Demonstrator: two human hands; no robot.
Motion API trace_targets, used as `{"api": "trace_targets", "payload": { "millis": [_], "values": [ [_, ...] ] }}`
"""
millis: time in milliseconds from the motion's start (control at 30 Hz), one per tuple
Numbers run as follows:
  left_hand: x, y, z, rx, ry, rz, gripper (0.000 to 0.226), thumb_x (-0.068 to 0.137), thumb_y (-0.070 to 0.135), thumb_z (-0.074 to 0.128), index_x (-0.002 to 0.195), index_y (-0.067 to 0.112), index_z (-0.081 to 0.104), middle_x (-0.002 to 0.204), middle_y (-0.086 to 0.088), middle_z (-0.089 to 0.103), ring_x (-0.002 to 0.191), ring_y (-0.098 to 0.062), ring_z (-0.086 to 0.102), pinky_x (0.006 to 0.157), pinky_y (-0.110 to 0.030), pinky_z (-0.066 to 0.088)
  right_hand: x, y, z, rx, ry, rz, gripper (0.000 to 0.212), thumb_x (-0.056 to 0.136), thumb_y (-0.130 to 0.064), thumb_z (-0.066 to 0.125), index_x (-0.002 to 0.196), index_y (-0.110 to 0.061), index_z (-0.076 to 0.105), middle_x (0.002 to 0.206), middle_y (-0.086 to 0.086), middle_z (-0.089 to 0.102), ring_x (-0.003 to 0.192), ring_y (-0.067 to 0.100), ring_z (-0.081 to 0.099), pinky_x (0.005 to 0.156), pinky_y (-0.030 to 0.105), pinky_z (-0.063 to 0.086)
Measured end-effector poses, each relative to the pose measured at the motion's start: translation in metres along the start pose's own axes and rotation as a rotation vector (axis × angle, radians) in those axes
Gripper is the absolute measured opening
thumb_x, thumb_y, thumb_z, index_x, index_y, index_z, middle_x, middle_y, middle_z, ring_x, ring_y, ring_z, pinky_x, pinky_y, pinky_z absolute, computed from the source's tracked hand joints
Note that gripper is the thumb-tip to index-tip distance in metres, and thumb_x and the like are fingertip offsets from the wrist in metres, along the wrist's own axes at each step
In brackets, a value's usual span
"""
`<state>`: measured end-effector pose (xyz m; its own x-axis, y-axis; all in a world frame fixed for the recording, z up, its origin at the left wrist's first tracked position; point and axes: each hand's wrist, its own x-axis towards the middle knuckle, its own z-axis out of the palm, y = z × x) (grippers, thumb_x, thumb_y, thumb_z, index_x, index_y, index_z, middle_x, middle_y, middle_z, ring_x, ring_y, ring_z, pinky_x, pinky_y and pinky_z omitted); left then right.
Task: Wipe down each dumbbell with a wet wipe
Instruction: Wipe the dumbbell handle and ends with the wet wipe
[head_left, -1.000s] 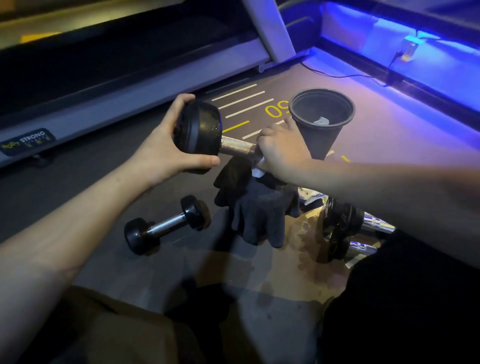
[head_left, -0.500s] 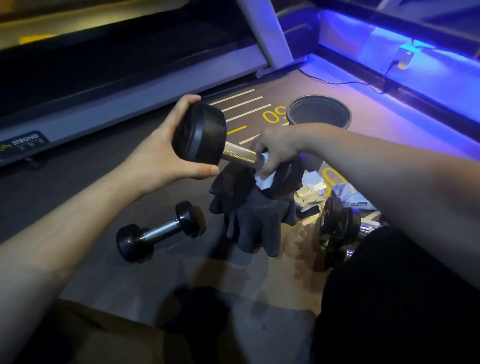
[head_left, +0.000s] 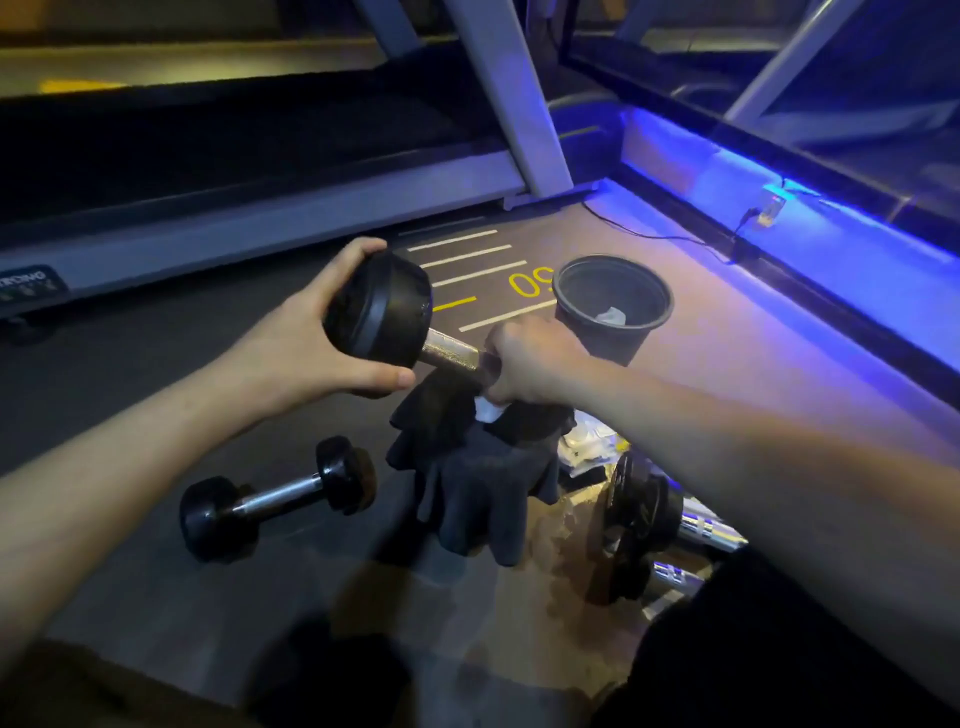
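Head view: our left hand grips one end of a black rubber-headed, steel-handled dumbbell held above the floor, fingers clamped; our right hand closes a white wet wipe around its handle.

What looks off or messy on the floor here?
Blotchy, wet-looking patches stain the floor between the dark gloves and the dumbbells at right. Crumpled white wrappers are strewn behind them. Otherwise nothing looks damaged.

Single head-worn view, angled forward and down, close over the gym floor.
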<state>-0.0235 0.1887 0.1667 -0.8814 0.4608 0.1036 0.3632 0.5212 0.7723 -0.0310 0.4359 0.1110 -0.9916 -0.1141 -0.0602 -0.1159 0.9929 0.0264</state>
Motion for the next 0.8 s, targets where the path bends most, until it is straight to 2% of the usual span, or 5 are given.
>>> {"api": "trace_targets", "payload": {
  "millis": [100,300,467,633,800],
  "values": [
    [0.000,0.002,0.000,0.008,0.003,0.004,0.106,0.062,0.022,0.094,0.141,0.057,0.034,0.112,0.035,0.049,0.104,0.020,0.051,0.085,-0.001,0.037,0.004,0.005,-0.015,0.114,-0.199,-0.005,0.036,0.063,-0.041,0.079,0.093,-0.022,0.074,0.088,0.004,0.072,0.084,0.026,0.067,0.074,0.033,0.057],
    [0.000,0.006,0.002,0.046,0.003,0.028,0.106,0.060,0.024,0.095,0.139,0.059,0.033,0.108,0.038,0.048,0.100,0.022,0.052,0.084,-0.002,0.037,0.010,0.018,-0.030,0.173,-0.397,-0.135,0.028,0.071,-0.040,0.081,0.092,-0.026,0.070,0.085,-0.003,0.067,0.080,0.020,0.062,0.067,0.027,0.046],
    [0.000,0.003,0.002,0.033,0.006,0.001,0.106,0.058,0.027,0.095,0.137,0.062,0.033,0.118,0.028,0.052,0.114,-0.011,0.058,0.102,-0.030,0.043,0.005,0.007,-0.013,-0.062,-0.133,-0.161,0.022,0.069,-0.048,0.072,0.084,-0.034,0.064,0.098,-0.002,0.064,0.108,0.023,0.054,0.100,0.042,0.034],
    [0.002,-0.001,0.004,-0.045,0.036,-0.024,0.102,0.060,0.025,0.094,0.137,0.059,0.037,0.128,0.018,0.055,0.119,-0.002,0.055,0.104,-0.027,0.042,-0.006,-0.003,0.004,-0.253,0.097,-0.110,0.035,0.077,-0.047,0.066,0.103,-0.024,0.072,0.109,0.001,0.064,0.124,0.026,0.046,0.114,0.062,0.014],
    [0.001,-0.001,0.002,-0.035,0.004,-0.019,0.104,0.060,0.025,0.095,0.137,0.061,0.035,0.123,0.023,0.055,0.117,-0.009,0.058,0.104,-0.030,0.045,0.001,-0.003,-0.015,0.006,-0.140,-0.059,0.028,0.071,-0.037,0.074,0.096,-0.024,0.072,0.097,0.004,0.070,0.099,0.026,0.063,0.087,0.036,0.048]
  ]
}}
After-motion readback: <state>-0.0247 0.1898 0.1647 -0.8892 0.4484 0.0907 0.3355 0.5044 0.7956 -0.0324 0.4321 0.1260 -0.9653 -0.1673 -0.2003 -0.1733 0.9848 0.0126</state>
